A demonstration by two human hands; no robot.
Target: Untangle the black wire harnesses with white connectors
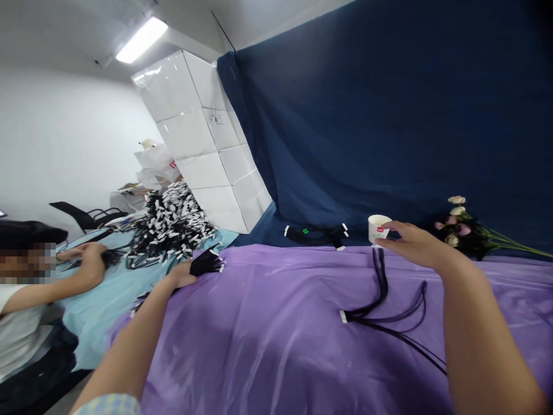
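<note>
My left hand [184,275] reaches to the left edge of the purple table cover [268,323] and is closed on a bundle of black cables with white tags [208,262]. My right hand [412,242] is stretched out at the far right, fingers pinched on the upper end of a loose bunch of black cables [380,285] that trails down across the cover. A white paper cup [378,228] stands just left of that hand's fingertips, close to them.
A big heap of tagged black cables [170,225] lies on the light blue table at left, where another person's hand [88,256] rests. More cables [315,233] lie by the blue backdrop. Artificial flowers [464,227] lie at right. White boxes [207,144] are stacked behind.
</note>
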